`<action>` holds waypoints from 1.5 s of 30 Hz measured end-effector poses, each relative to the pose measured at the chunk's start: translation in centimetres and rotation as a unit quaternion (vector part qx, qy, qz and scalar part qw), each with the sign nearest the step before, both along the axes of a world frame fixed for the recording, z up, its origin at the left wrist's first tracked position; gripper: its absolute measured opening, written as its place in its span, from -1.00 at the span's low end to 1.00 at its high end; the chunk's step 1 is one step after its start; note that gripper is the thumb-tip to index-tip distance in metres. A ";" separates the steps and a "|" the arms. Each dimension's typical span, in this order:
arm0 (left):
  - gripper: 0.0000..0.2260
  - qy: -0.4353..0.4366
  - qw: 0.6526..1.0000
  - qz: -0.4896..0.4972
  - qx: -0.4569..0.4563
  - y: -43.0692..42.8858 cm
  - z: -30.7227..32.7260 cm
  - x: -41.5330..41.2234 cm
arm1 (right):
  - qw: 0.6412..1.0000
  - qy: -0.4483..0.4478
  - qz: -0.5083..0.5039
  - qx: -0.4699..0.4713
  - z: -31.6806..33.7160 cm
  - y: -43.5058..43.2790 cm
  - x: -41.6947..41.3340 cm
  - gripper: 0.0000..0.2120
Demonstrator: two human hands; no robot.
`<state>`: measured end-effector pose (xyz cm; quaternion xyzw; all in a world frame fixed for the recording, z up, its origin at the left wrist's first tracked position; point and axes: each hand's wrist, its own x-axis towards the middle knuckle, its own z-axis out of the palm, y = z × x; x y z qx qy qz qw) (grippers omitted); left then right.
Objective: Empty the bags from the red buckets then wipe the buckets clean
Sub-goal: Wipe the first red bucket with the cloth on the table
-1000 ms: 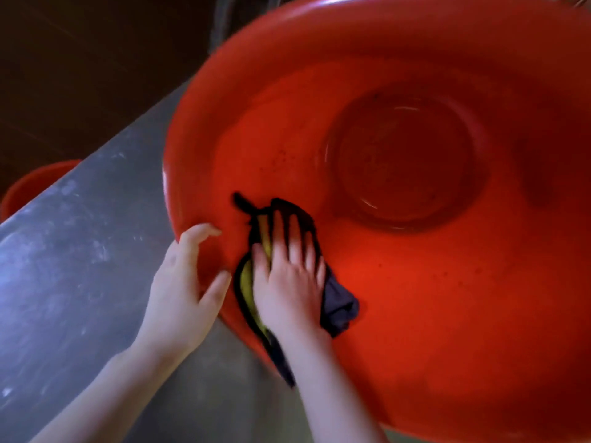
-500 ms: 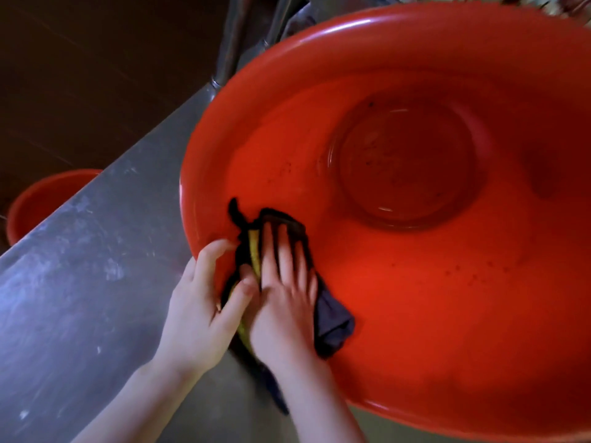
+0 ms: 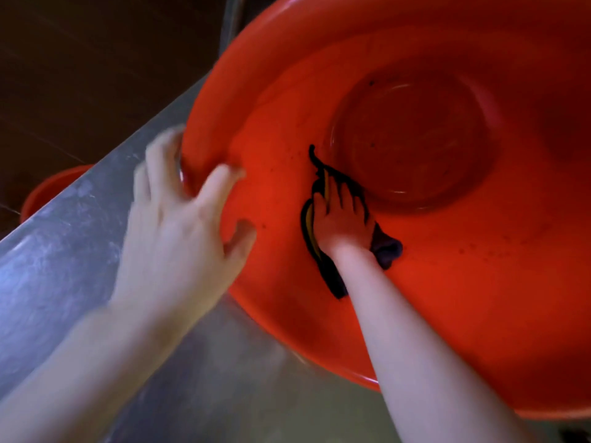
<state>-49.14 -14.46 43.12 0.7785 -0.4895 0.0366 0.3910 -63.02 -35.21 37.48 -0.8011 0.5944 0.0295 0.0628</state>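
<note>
A large red bucket (image 3: 463, 298) lies tilted on a steel table, its opening facing me. Small dark specks dot its inner wall. My right hand (image 3: 342, 222) reaches deep inside and presses a dark cloth with yellow edging (image 3: 387, 247) flat against the inner wall, just beside the round bottom. The fingers lie straight on the cloth. My left hand (image 3: 179, 238) is blurred at the bucket's left rim. It grips the rim, with several fingers outside and the thumb and one finger inside.
The steel table (image 3: 48, 266) runs diagonally, its edge at the left. A second red bucket (image 3: 48, 190) stands lower, beyond that edge, over a dark floor. A metal post (image 3: 232, 17) rises behind the bucket's rim.
My right hand has slid the cloth from the near rim deeper toward the bucket's bottom. My left hand has shifted up along the left rim.
</note>
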 end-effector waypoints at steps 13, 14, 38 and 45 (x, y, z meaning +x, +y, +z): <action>-0.69 0.267 0.963 0.009 -0.046 0.0 -6.8 -4.8 | 0.992 0.124 -0.026 -0.012 2.4 1.3 -2.5 -0.47; -0.72 0.288 0.956 0.012 -0.047 0.1 -7.0 -5.3 | 0.995 0.100 -0.004 -0.007 2.0 3.1 -2.1 -0.46; -0.75 0.304 0.951 -0.033 -0.046 -0.3 -7.1 -5.0 | 0.989 -0.082 0.107 -0.052 0.2 14.8 -0.2 -0.40; -0.83 0.363 0.928 -0.076 0.014 0.2 -5.6 -4.9 | 0.996 -0.063 -0.062 0.021 0.6 -0.2 0.7 -0.48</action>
